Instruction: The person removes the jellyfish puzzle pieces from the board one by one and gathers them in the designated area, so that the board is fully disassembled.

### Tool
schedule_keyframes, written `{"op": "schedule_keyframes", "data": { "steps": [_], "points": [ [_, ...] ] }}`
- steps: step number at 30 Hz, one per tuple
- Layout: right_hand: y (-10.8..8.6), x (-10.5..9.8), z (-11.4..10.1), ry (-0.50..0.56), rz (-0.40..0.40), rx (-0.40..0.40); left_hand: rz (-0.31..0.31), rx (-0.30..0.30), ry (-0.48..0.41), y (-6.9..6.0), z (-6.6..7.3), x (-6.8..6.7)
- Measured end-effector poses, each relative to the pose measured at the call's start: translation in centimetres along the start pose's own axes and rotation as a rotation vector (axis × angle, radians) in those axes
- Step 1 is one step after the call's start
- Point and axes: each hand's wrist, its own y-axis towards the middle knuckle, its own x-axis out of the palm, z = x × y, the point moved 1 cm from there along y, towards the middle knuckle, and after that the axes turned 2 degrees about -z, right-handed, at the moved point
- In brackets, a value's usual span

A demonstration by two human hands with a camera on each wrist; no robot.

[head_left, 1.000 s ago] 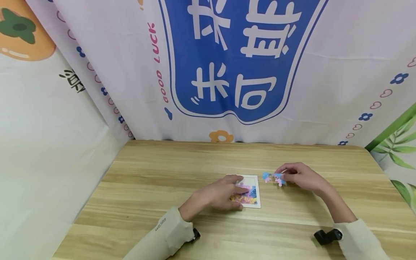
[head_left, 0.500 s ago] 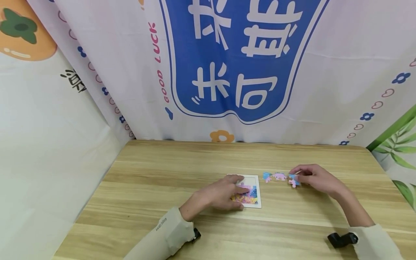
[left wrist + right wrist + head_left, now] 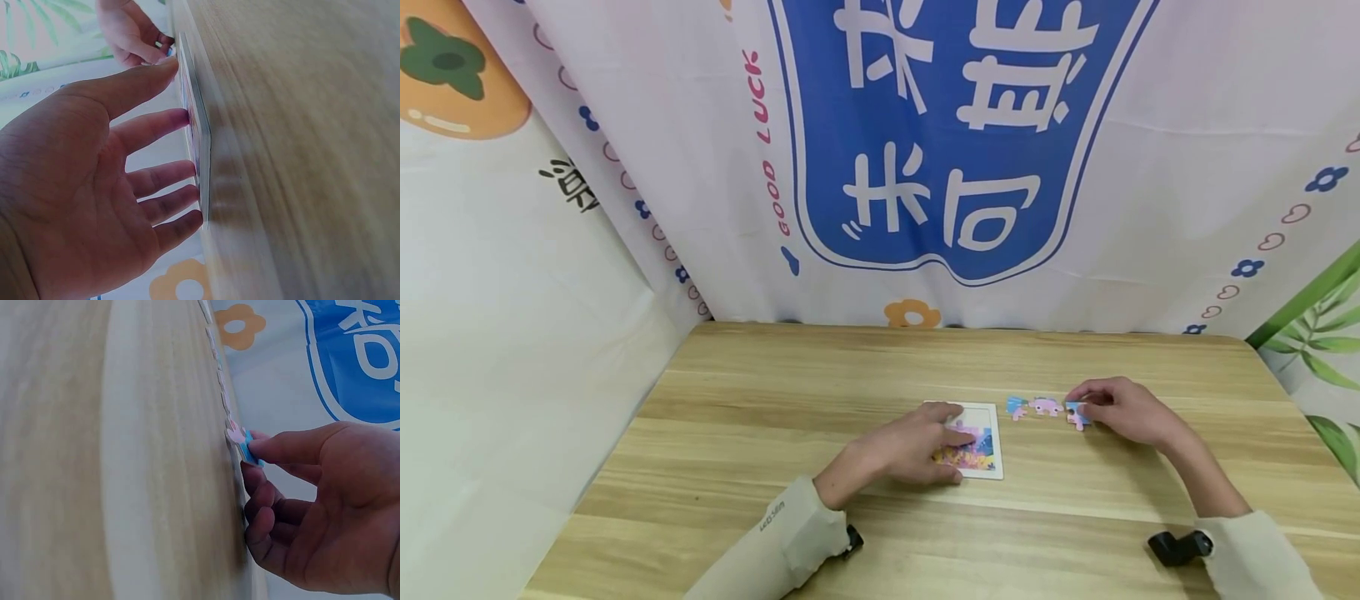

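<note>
My left hand (image 3: 910,446) rests with straightened fingers on a white-framed jigsaw puzzle board (image 3: 997,454). Colourful pieces fill its lower part, while pale bare backing shows at the top. In the left wrist view, the fingertips touch the edge of the board (image 3: 203,140). Over to the right, my right hand (image 3: 1123,412) pinches a blue and pink puzzle piece (image 3: 1077,410) between thumb and fingers, low at the tabletop. The right wrist view shows that piece (image 3: 239,436) at the thumb tip. A pink puzzle piece (image 3: 1045,407) and another blue and pink piece (image 3: 1016,407) lie left of it.
The wooden table (image 3: 760,400) ends at the back against a printed cloth (image 3: 1112,275) with a blue badge. Another pale cloth (image 3: 512,333) hangs along the left side. A black wrist device (image 3: 1180,547) sits at the right sleeve.
My right hand has moved right with the blue and pink piece, then slightly back left. The pink piece it partly covered now shows fully. My left hand stays on the board.
</note>
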Motion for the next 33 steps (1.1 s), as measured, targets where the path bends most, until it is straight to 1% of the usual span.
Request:
{"op": "schedule_keyframes", "data": {
  "steps": [2,5,11,17,25,33],
  "points": [
    [0.16,0.03,-0.17,-0.038,0.014,-0.009,-0.002,-0.002,-0.007,0.01,0.0,-0.02],
    [0.38,0.06,-0.3,-0.067,0.025,-0.02,-0.005,-0.007,-0.015,0.04,-0.02,-0.02],
    [0.56,0.09,-0.46,-0.075,0.03,-0.012,-0.007,-0.013,-0.026,0.04,-0.04,-0.09],
    [0.59,0.17,-0.56,-0.078,0.031,0.008,-0.012,-0.015,-0.008,-0.01,0.0,-0.12],
    [0.82,0.14,-0.32,-0.081,0.033,0.002,-0.006,-0.009,-0.009,0.04,-0.04,-0.04],
    [0.9,0.12,-0.16,-0.058,0.024,0.004,-0.006,-0.014,-0.012,0.07,-0.08,0.04]
  ]
}}
